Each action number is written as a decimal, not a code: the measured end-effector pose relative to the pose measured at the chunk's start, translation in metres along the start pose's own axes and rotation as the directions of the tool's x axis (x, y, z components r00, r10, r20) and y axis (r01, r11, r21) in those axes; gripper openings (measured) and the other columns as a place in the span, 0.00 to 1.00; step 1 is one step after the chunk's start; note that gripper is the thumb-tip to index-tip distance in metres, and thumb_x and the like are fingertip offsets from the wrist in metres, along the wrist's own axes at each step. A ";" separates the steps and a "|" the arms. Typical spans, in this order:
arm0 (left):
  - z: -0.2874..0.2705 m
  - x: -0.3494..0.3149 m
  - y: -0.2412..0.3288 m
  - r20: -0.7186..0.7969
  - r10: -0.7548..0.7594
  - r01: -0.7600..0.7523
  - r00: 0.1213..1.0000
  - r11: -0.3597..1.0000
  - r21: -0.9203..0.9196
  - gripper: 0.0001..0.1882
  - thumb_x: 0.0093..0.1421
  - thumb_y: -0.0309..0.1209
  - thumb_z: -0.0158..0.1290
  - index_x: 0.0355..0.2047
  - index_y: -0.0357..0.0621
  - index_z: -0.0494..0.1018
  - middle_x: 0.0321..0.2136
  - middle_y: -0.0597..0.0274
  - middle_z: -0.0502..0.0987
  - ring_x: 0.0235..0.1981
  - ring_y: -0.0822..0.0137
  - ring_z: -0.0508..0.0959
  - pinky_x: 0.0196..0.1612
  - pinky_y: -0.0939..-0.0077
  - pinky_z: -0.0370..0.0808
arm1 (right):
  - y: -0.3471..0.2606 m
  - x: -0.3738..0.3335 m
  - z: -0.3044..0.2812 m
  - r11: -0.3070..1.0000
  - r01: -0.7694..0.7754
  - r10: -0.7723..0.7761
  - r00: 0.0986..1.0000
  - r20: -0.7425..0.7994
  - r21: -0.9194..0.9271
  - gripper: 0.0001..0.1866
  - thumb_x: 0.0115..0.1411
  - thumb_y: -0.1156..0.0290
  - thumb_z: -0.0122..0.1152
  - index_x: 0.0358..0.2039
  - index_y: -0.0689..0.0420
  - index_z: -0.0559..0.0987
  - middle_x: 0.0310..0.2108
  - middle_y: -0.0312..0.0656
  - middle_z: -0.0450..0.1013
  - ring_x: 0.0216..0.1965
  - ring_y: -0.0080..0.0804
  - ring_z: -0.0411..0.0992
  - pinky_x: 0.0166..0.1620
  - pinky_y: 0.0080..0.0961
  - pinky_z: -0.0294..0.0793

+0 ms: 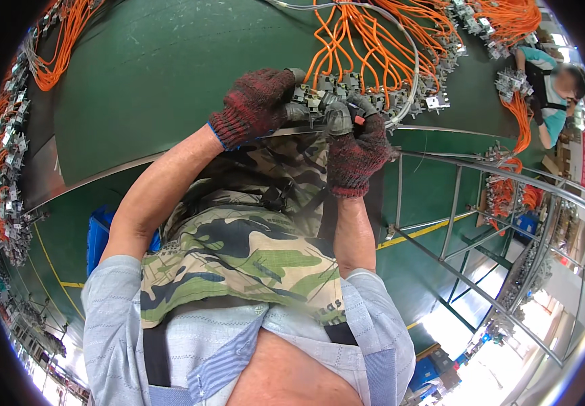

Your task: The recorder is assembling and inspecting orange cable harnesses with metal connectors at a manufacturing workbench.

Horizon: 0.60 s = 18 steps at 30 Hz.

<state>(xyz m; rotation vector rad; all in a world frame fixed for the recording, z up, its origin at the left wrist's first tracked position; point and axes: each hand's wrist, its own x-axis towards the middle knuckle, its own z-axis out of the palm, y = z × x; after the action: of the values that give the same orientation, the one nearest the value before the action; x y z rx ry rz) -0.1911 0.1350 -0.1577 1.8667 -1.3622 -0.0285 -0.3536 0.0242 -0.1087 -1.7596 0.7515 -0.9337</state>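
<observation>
Both my hands wear dark red and black knit gloves with grey coated fingertips, and they meet at the near edge of the green table. My left hand (pixel 255 105) closes on the left side of a small metal fitting (pixel 314 100), one of several metal fittings at the ends of orange cables. My right hand (pixel 358 149) is closed just beside it, thumb against the fittings. A dark piece with a small red part (pixel 360 120) shows between its fingers; its kind cannot be made out. Several more orange cables (pixel 356 40) fan out beyond my hands.
A grey-white cable (pixel 415 64) loops around the orange bundle. More orange cables with metal fittings hang at the left (pixel 15 155). On the right stand a metal frame (pixel 448 210) and another person (pixel 551 95) beside more cables. A blue bin (pixel 97 237) is below the table, left of me.
</observation>
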 end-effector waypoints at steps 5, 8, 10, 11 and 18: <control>0.000 0.001 0.002 -0.044 0.013 -0.013 0.999 1.000 -0.016 0.24 0.54 0.37 0.69 0.49 0.46 0.77 0.30 0.58 0.80 0.33 0.51 0.81 0.36 0.56 0.78 | -0.003 0.001 0.003 0.990 0.020 -0.014 0.999 0.048 -0.136 0.16 0.61 0.70 0.73 0.47 0.64 0.84 0.36 0.44 0.84 0.36 0.26 0.81 0.43 0.26 0.81; -0.002 0.000 0.005 -0.049 0.023 -0.024 0.999 0.999 -0.024 0.24 0.53 0.38 0.69 0.49 0.46 0.77 0.29 0.59 0.80 0.32 0.52 0.82 0.36 0.56 0.78 | 0.005 -0.001 0.003 0.995 0.055 -0.052 0.998 0.041 -0.085 0.18 0.62 0.69 0.73 0.50 0.63 0.82 0.36 0.39 0.83 0.36 0.23 0.78 0.43 0.25 0.80; -0.002 0.000 0.004 -0.063 0.027 -0.028 0.998 1.000 -0.013 0.23 0.54 0.38 0.69 0.49 0.46 0.77 0.27 0.60 0.80 0.31 0.52 0.82 0.35 0.56 0.78 | 0.008 -0.005 0.005 0.999 0.006 -0.006 1.000 -0.002 -0.032 0.18 0.62 0.69 0.73 0.50 0.63 0.83 0.35 0.39 0.83 0.36 0.23 0.78 0.42 0.25 0.80; -0.002 0.000 0.004 -0.062 0.024 -0.025 0.998 1.000 -0.015 0.23 0.54 0.38 0.69 0.49 0.46 0.77 0.27 0.60 0.80 0.31 0.52 0.82 0.35 0.56 0.78 | 0.007 -0.008 0.005 0.999 -0.046 0.047 0.998 -0.045 0.025 0.17 0.62 0.69 0.73 0.50 0.62 0.83 0.35 0.39 0.83 0.35 0.23 0.78 0.42 0.25 0.80; -0.003 0.003 0.003 -0.047 0.021 -0.023 0.999 0.999 -0.024 0.24 0.53 0.39 0.70 0.47 0.45 0.77 0.28 0.58 0.80 0.32 0.52 0.81 0.35 0.56 0.78 | 0.001 0.005 0.008 0.979 0.050 -0.052 0.999 -0.003 -0.195 0.16 0.60 0.67 0.74 0.46 0.62 0.84 0.35 0.43 0.85 0.35 0.27 0.81 0.42 0.28 0.81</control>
<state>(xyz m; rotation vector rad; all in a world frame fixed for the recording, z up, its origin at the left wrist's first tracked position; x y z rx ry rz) -0.1902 0.1338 -0.1525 1.8210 -1.3444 0.0101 -0.3444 0.0228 -0.1104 -1.9552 0.8296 -0.9274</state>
